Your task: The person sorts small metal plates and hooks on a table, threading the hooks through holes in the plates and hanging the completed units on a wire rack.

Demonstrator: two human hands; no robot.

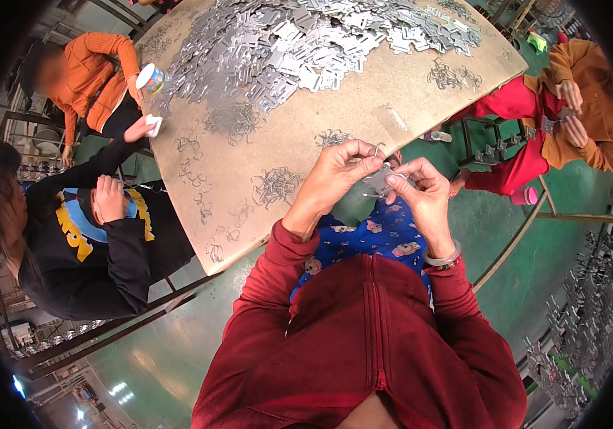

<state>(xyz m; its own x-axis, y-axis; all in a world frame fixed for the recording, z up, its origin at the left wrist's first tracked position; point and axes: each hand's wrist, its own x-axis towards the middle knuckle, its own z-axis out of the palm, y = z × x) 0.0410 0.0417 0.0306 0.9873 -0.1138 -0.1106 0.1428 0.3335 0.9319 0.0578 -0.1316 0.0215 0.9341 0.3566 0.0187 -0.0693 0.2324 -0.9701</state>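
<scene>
Both hands meet just over the near edge of a tan worktable (364,114), above the person's lap. The left hand (339,175) has thumb and fingertips pressed together on a small flat metal piece (378,179), and the right hand (421,186) pinches the same piece from the other side, a thin wire clip (379,149) sticking up between them. Little tangles of wire clips (276,186) lie scattered on the table just beyond the hands, and a broad heap of flat metal plates (306,43) covers its far side. Nothing blocks the view of the hands. A small printed cup (150,77) stands at the left edge by a person in orange (92,79); its contents cannot be seen. A person in black (99,236) sits at left, another in brown and red (571,121) at right
</scene>
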